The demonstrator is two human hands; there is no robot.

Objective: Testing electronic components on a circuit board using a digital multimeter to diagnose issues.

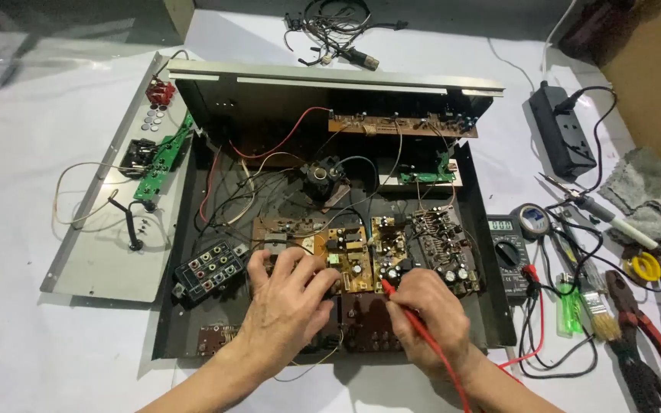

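Two hands work low in the open chassis [193, 252]. Left hand [288, 294] lies spread, fingers on the yellow board [350, 264] — gripping nothing. Right hand [430, 313] pinches a red probe [411, 313], tip on the board's right edge. Wires crowd the back; bare cloth [78, 352] lies left, while multimeter [508, 252] and pliers [644, 321] hem the right.

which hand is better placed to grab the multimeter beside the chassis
Probably the right hand: the multimeter lies on its side, though it holds the red probe. The left hand rests farther away, on the boards.
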